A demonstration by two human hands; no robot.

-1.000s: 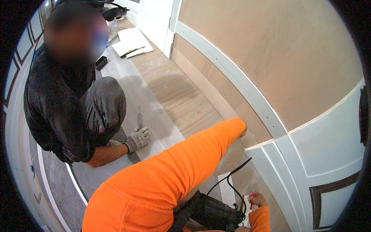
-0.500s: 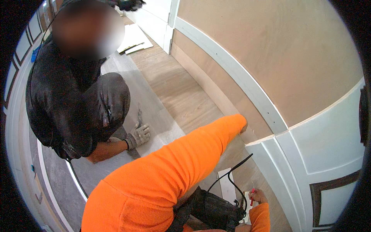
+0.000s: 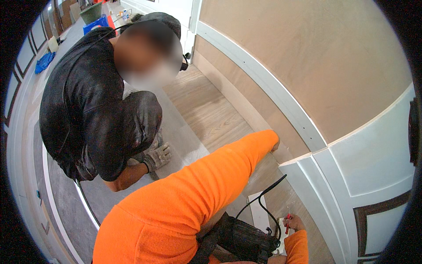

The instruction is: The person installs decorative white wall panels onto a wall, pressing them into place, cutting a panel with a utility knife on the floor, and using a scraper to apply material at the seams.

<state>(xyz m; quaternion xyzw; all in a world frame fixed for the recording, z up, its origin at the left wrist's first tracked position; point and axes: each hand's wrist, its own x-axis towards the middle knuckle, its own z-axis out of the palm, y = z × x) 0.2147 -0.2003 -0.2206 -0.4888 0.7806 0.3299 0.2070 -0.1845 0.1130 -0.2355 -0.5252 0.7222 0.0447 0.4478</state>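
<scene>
My left arm, in an orange sleeve, stretches across to the foot of the wall. Only a sliver of my left hand [image 3: 276, 143] shows past the cuff at the low tan strip [image 3: 259, 121], and its fingers are hidden. At the lower right, my right hand [image 3: 297, 223] is closed around a small red-handled tool [image 3: 287, 223], its exact kind too small to make out. Beneath that tool lies a white piece [image 3: 281, 237] on the wood-look floor [image 3: 211, 103]. A narrow white strip [image 3: 259, 212] lies to its left.
A co-worker in dark clothes [image 3: 83, 105] crouches at the left, one gloved hand [image 3: 157, 157] low by the floor. A black pouch-like item with a cable [image 3: 246, 235] is below my arm. White panelling [image 3: 373, 163] borders the right. Behind are a blue bag [image 3: 45, 62] and green bucket [image 3: 91, 14].
The co-worker has leaned forward and rightward, now covering the white boards behind; the bucket has come into view. Both my hands stay nearly where they were.
</scene>
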